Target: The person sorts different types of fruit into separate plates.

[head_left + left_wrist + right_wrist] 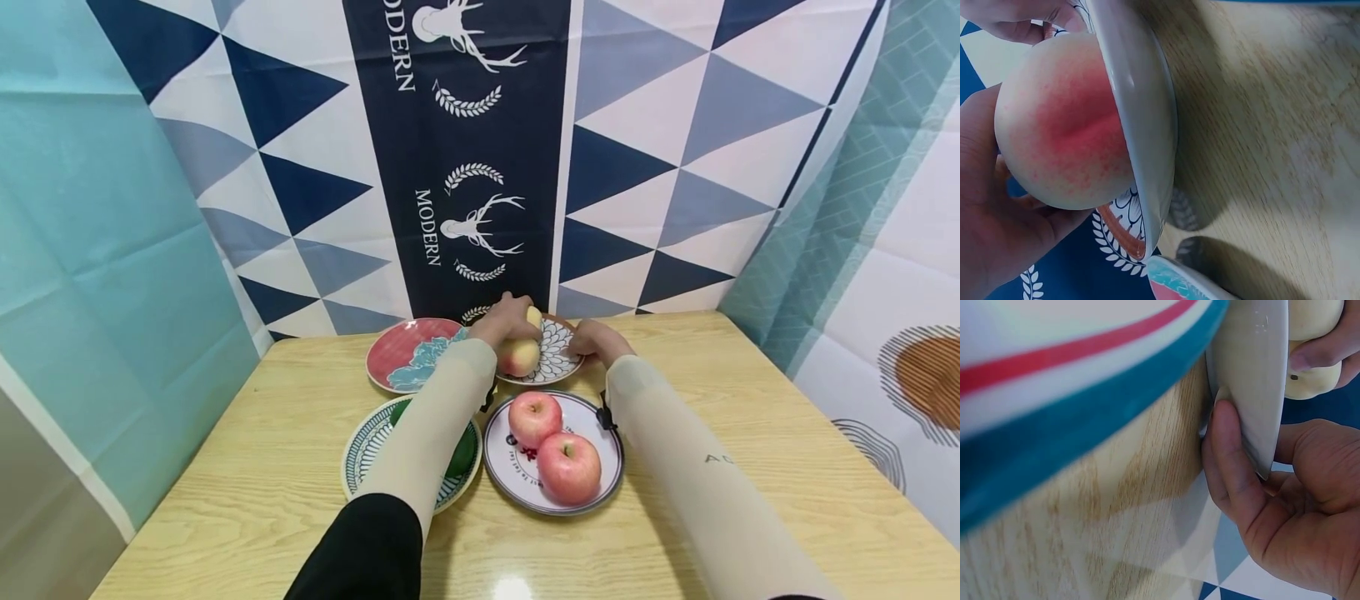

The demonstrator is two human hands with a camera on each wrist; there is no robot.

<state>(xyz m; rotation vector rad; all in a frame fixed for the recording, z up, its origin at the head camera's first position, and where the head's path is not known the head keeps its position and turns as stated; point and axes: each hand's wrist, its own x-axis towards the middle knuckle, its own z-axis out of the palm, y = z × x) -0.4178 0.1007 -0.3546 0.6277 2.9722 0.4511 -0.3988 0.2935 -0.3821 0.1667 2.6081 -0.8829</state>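
On the flower-patterned plate (557, 354) at the back sit two pale yellow peaches with a red blush: a near peach (519, 358) and a far peach (534, 317). My left hand (510, 319) curls round the far peach, its thumb lying across it in the right wrist view. The near peach fills much of the left wrist view, beside the plate's rim (1141, 112). At the plate's right edge, my right hand (1285, 500) pinches the rim, fingers beneath and thumb on the inner side. Part of the left hand's grip is hidden.
Nearer stands a white plate (501, 462) bearing a red apple (568, 468) and a smaller apple (535, 420). A red plate (390, 346) with a blue flower lies left. My left forearm covers part of a patterned bowl (362, 442) holding green produce (462, 454). Curtains bound the wooden table.
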